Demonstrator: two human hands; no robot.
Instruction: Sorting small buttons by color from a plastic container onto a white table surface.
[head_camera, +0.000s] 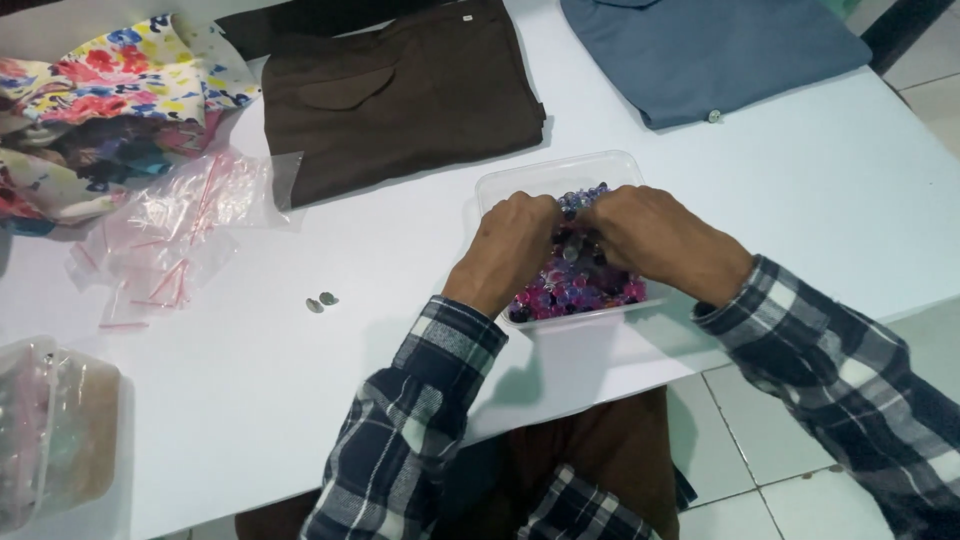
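Observation:
A clear plastic tub (520, 180) full of small pink, purple and blue beads (580, 285) stands on the white table (280, 380). Both hands reach into it. My left hand (505, 250) is curled with its fingers down among the beads on the tub's left side. My right hand (655, 235) lies over the right side, fingers bent into the beads where the two hands meet. What the fingertips pinch is hidden. Both arms wear blue-and-white plaid sleeves.
Two small round buttons (321, 301) lie left of the tub. A heap of small clear zip bags (170, 235) sits farther left, by floral cloth (110, 90). Folded brown (400, 90) and blue garments (700, 50) lie behind. Another plastic container (50, 430) is at the lower left.

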